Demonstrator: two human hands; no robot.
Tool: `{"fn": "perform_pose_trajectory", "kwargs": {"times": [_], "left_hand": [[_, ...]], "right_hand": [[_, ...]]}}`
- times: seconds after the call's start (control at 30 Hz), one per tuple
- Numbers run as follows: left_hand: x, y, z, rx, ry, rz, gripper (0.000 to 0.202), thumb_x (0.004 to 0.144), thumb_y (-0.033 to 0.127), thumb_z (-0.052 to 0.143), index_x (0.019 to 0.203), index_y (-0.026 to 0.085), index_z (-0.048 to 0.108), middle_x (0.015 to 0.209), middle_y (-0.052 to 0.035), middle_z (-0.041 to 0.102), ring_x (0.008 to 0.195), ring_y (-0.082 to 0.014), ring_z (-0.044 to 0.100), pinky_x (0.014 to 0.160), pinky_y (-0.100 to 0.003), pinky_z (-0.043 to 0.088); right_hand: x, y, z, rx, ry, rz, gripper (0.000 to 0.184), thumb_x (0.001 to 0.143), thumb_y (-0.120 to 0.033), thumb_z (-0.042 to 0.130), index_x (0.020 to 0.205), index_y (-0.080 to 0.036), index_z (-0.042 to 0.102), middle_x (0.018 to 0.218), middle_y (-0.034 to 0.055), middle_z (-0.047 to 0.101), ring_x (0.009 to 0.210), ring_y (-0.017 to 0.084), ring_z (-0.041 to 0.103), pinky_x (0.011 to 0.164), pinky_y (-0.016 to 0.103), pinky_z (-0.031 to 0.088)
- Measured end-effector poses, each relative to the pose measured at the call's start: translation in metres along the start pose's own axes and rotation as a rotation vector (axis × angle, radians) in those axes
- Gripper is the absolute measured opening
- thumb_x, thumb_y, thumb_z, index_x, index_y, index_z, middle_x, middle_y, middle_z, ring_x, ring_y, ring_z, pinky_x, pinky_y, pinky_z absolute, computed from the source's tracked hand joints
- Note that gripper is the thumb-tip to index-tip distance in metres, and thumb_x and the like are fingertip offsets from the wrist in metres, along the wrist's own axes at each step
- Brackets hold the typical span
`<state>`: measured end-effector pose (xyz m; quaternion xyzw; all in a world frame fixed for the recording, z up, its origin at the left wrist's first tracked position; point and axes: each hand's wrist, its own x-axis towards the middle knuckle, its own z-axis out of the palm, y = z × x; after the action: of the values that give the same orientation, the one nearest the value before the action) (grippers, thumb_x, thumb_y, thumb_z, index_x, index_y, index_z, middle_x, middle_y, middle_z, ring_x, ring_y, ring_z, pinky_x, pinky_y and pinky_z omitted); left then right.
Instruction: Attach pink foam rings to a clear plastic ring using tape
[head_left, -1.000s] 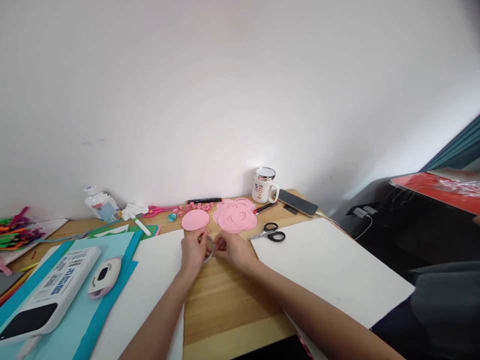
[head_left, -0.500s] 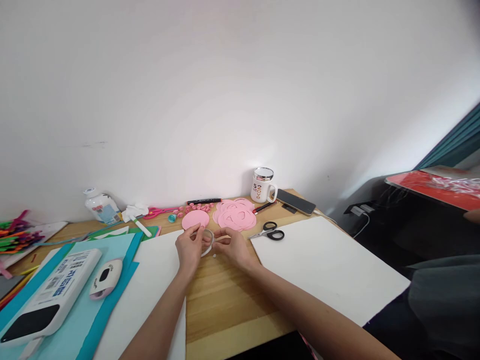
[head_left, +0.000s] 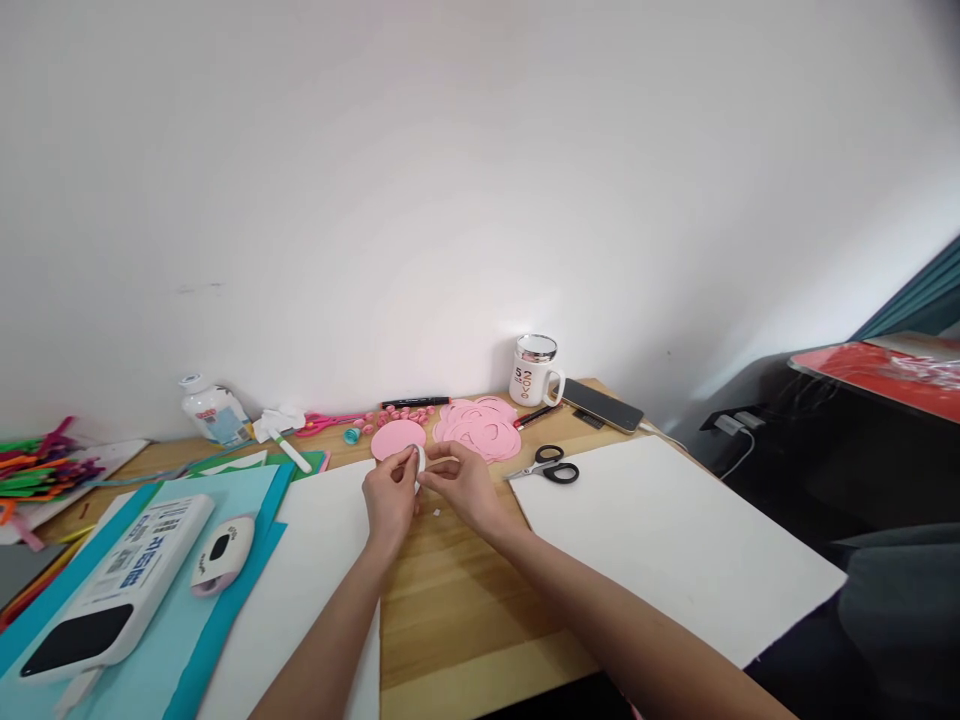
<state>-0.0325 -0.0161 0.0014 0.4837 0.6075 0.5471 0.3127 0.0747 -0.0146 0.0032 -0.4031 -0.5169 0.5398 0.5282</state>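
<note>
My left hand point(head_left: 388, 490) is closed around a narrow white roll of tape point(head_left: 420, 466), turned nearly edge-on. My right hand point(head_left: 461, 482) has its thumb and forefinger pinched together at the roll's right side; whether a loose tape end is between them is too small to see. Just below the hands, a tiny white scrap point(head_left: 436, 512) lies on the wooden table point(head_left: 450, 620). Beyond my left hand is a pink paper circle point(head_left: 397, 439), beside a pile of pink paper cutouts point(head_left: 480, 428). Black-handled scissors point(head_left: 561, 472) rest to the right of my right hand.
White sheets flank the hands, one at right point(head_left: 675, 540). A white mug point(head_left: 534, 378) and a phone point(head_left: 600, 404) stand and lie at the back. On the left are a power bank point(head_left: 120, 580), a small white device point(head_left: 223, 553) and a bottle point(head_left: 216, 412).
The tape roll has turned from showing its ring opening to nearly edge-on. Both hands stay at it. The whole view has shifted slightly, so things appear a little farther right.
</note>
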Motion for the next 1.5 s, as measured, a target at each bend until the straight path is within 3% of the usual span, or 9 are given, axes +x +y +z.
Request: {"fn": "perform_pose_trajectory", "kwargs": {"times": [0.13,0.37,0.6,0.77,0.97,1.07,1.23,1.33,1.5], "left_hand": [[0.001,-0.002,0.0,0.014,0.028,0.001,0.03,0.071,0.036,0.055,0.087,0.014,0.068,0.066,-0.0042,0.069,0.025,-0.0061,0.039,0.025,-0.02,0.032],[0.004,-0.006,0.001,0.045,0.041,0.015,0.029,0.069,0.034,0.057,0.087,0.014,0.069,0.074,-0.0073,0.07,0.052,-0.0163,0.061,0.036,-0.021,0.043],[0.005,-0.008,0.0,0.059,0.052,0.054,0.026,0.069,0.031,0.057,0.086,0.015,0.069,0.08,-0.0081,0.071,0.069,-0.0203,0.065,0.049,-0.024,0.049],[0.005,-0.006,-0.001,0.118,0.067,0.071,0.028,0.07,0.032,0.055,0.086,0.014,0.069,0.08,-0.0087,0.071,0.07,-0.0207,0.065,0.058,-0.027,0.05],[0.006,-0.006,-0.001,0.135,0.064,0.085,0.029,0.071,0.033,0.055,0.087,0.013,0.068,0.084,-0.0099,0.07,0.073,-0.0215,0.065,0.066,-0.03,0.05],[0.006,-0.007,-0.002,0.14,0.067,0.103,0.027,0.071,0.034,0.055,0.085,0.015,0.069,0.083,-0.0088,0.071,0.073,-0.0218,0.065,0.065,-0.03,0.05],[0.005,-0.006,-0.001,0.147,0.06,0.111,0.028,0.071,0.034,0.055,0.085,0.014,0.069,0.082,-0.0089,0.071,0.072,-0.0214,0.065,0.065,-0.03,0.05],[0.004,-0.006,-0.001,0.168,0.066,0.126,0.026,0.071,0.034,0.055,0.084,0.016,0.069,0.082,-0.0078,0.071,0.072,-0.0212,0.065,0.067,-0.03,0.05],[0.005,-0.006,-0.002,0.186,0.064,0.118,0.027,0.071,0.034,0.054,0.085,0.016,0.069,0.083,-0.0083,0.071,0.071,-0.0215,0.065,0.065,-0.031,0.05]], "right_hand": [[0.002,0.001,-0.002,-0.054,-0.043,0.002,0.03,0.059,-0.028,0.068,0.083,-0.016,0.056,0.076,0.0034,0.062,0.071,0.017,0.062,0.062,0.027,0.049],[0.005,-0.001,-0.005,-0.135,-0.071,-0.031,0.023,0.058,-0.027,0.068,0.072,-0.016,0.054,0.069,0.0007,0.06,0.067,0.015,0.061,0.062,0.027,0.049],[0.003,0.003,-0.002,-0.093,-0.089,-0.03,0.024,0.061,-0.034,0.067,0.068,-0.017,0.052,0.067,0.0009,0.058,0.067,0.015,0.06,0.062,0.027,0.049],[0.002,0.002,-0.003,-0.097,-0.007,-0.059,0.036,0.054,-0.027,0.07,0.081,-0.019,0.048,0.081,0.0013,0.059,0.069,0.015,0.061,0.062,0.027,0.05],[0.001,-0.003,-0.004,-0.189,-0.084,-0.063,0.016,0.061,-0.026,0.064,0.068,-0.017,0.053,0.066,0.0001,0.059,0.065,0.015,0.061,0.058,0.026,0.048],[-0.001,-0.005,-0.007,-0.197,-0.096,-0.103,0.016,0.06,-0.024,0.066,0.066,-0.017,0.053,0.067,0.0003,0.059,0.064,0.014,0.06,0.06,0.026,0.049],[-0.001,-0.007,-0.012,0.014,-0.157,0.014,0.027,0.065,-0.035,0.063,0.084,-0.016,0.058,0.066,0.0003,0.061,0.062,0.013,0.059,0.065,0.028,0.05],[-0.002,-0.006,-0.012,0.033,-0.2,0.049,0.025,0.068,-0.039,0.06,0.076,-0.015,0.061,0.063,-0.0001,0.06,0.061,0.013,0.059,0.065,0.028,0.05],[-0.007,-0.005,-0.008,-0.051,-0.198,0.004,0.017,0.063,-0.029,0.065,0.073,-0.017,0.061,0.067,0.0005,0.063,0.064,0.015,0.06,0.061,0.025,0.049]]}}
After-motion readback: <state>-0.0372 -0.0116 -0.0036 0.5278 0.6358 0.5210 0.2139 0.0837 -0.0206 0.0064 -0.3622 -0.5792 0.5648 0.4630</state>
